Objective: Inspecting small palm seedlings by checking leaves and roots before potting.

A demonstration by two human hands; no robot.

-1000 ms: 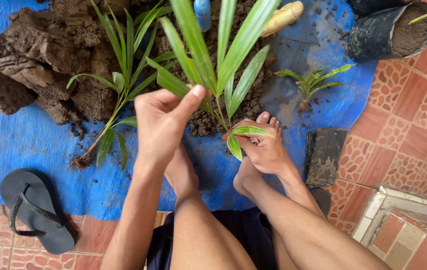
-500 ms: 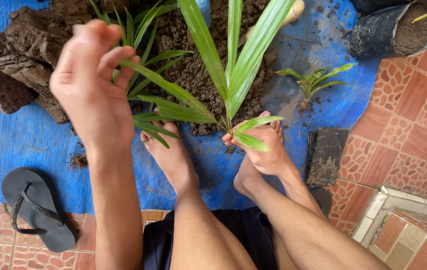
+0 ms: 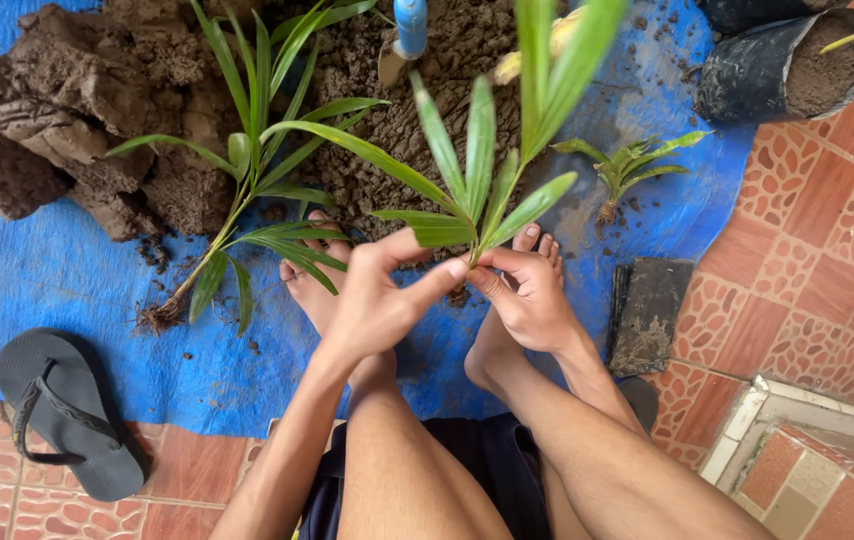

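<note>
The blue tarpaulin [image 3: 67,280] lies on the tiled floor [image 3: 827,280] and carries almost everything; on its far side there is a heap of brown soil [image 3: 87,110], partly in hard clods and partly loose; a black grow bag [image 3: 777,65] full of soil lies on its side at the far right corner, and a dark flip-flop [image 3: 62,415] rests at the near left edge, half on the tiles.

A palm seedling [image 3: 232,200] with bare roots lies flat on the tarpaulin at the left; a much smaller seedling [image 3: 627,170] lies at the right, well apart from it; a blue tool handle [image 3: 410,25] stands in the soil at the top.

The held seedling [image 3: 482,190] is above the person's feet, upright, its leaves fanning toward the camera; the left hand [image 3: 377,300] and the right hand [image 3: 532,300] meet at its base; the fingers [image 3: 442,272] of both hands pinch the thin stem just under the lowest leaves.

I judge this young plant to be very light and soft; the leaves bend easily and can tear or crease; the stem is slender and may snap if it is pulled sideways; the firm base near the roots seems the safest place to hold, with gentle pressure only.
</note>
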